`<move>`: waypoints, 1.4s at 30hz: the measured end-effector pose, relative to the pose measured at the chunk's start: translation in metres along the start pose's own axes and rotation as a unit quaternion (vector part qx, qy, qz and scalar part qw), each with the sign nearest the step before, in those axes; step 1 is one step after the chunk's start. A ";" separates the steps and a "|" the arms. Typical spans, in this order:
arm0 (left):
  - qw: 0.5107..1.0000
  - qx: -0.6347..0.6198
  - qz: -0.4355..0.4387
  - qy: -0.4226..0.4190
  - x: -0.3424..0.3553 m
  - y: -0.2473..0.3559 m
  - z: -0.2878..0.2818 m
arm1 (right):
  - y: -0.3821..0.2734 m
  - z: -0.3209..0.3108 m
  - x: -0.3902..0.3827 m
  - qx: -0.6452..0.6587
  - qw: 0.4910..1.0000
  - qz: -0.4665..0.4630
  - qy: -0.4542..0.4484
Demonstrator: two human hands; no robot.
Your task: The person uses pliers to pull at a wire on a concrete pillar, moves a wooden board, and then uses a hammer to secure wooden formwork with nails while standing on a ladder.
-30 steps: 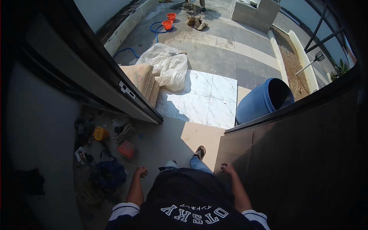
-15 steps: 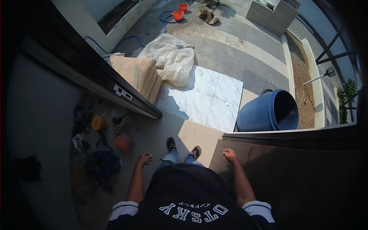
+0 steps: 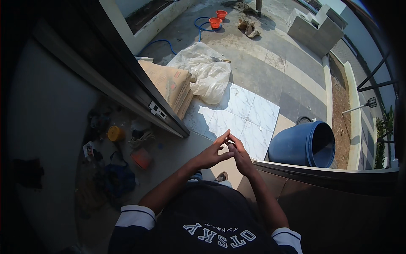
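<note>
In front of my body my left hand and my right hand meet, their fingertips touching or nearly so. The fingers of both are stretched out, with a gap between the palms and nothing seen in them. Beyond the hands lie white marbled tiles set on the ground. Part of one sandalled foot shows below the hands; the other is mostly hidden by my left arm.
Paper sacks are stacked by the dark door frame, beside crumpled plastic sheeting. A blue barrel lies on its side at right. Left indoors are a yellow container and an orange bucket. Orange basins and a blue hose lie far off.
Both hands have come up from my sides, where they were apart and loosely curled, and now meet in front with fingers extended. The view has shifted slightly; a person's legs show far off.
</note>
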State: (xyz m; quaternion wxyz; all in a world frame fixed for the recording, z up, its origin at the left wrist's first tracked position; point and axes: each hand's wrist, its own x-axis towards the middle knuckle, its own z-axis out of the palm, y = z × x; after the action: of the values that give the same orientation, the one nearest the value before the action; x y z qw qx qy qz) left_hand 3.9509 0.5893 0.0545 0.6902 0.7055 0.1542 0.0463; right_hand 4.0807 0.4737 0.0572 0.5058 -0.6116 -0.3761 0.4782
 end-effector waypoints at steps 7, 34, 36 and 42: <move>0.988 -0.098 0.085 0.086 0.063 0.052 0.022 | -0.040 0.012 0.040 0.124 0.987 -0.015 0.105; 0.885 -0.273 -0.025 0.375 0.253 0.033 0.037 | -0.039 -0.146 0.158 0.246 0.966 0.083 -0.023; 0.875 -0.302 -0.022 0.377 0.260 0.028 0.004 | -0.048 -0.133 0.140 0.105 0.993 -0.040 -0.047; 0.885 -0.386 0.002 0.262 0.262 0.073 0.043 | -0.056 -0.172 0.160 -0.079 0.985 -0.142 0.062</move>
State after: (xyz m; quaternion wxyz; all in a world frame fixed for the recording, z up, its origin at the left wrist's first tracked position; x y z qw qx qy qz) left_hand 4.2221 0.6216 0.0858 0.8423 0.3463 0.2979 0.2862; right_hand 4.2900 0.5912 0.0852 0.5409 -0.6183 -0.4636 0.3319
